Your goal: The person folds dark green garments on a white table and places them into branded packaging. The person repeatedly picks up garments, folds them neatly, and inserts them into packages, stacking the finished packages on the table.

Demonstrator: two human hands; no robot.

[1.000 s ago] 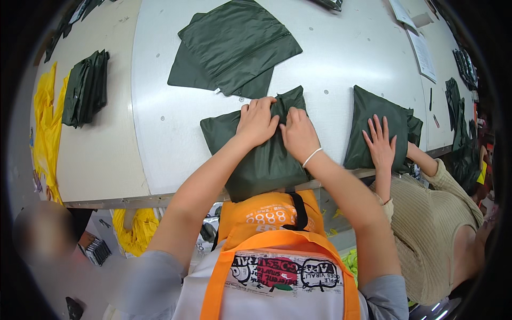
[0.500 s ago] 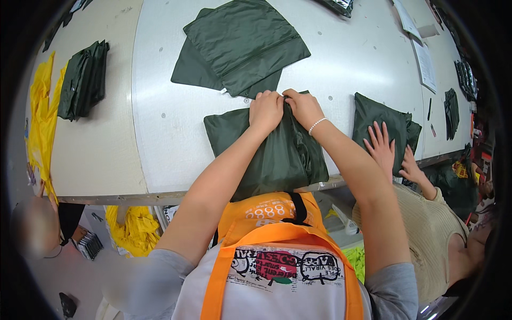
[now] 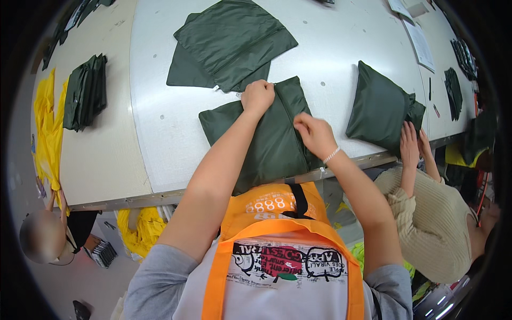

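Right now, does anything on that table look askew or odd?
Slightly: beyond the left hand, the flat green pieces overlap at different angles, their corners sticking out instead of lining up, so that pile looks askew. I see nothing spilled or damaged.

The fisheye head view looks steeply down from close above, facing twelve o'clock across the table (image 3: 170, 146). The wearer's torso (image 3: 288, 285) fills six o'clock
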